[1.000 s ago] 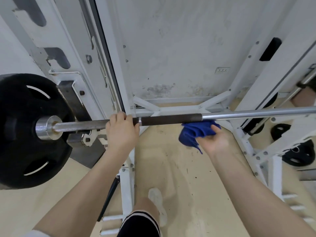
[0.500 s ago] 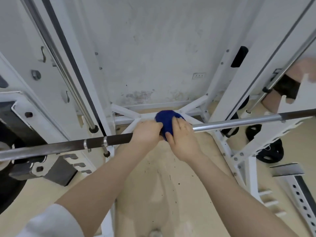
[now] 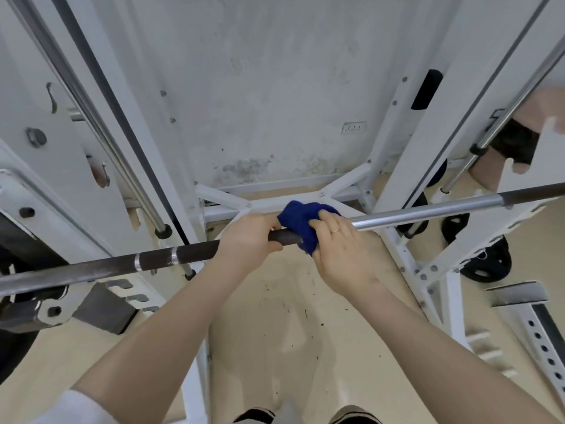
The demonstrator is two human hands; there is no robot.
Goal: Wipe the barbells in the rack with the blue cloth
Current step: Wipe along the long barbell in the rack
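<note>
A long barbell runs across the view, dark and knurled on the left, shiny steel on the right, resting in the white rack. My left hand grips the dark part of the bar near the middle. Just to its right, the blue cloth is bunched around the bar. My right hand is wrapped over the cloth and presses it onto the bar. A short bare stretch of dark bar shows between the two hands.
White rack uprights and guide rods stand left and right. A black weight plate sits at the bar's left end. More plates lie on the floor at right. A holed white beam runs at the lower right. Another person's legs show at far right.
My left hand slid right along the bar toward the middle. My right hand brought the cloth up from below the bar and closed it around the bar. The view shifted right.
</note>
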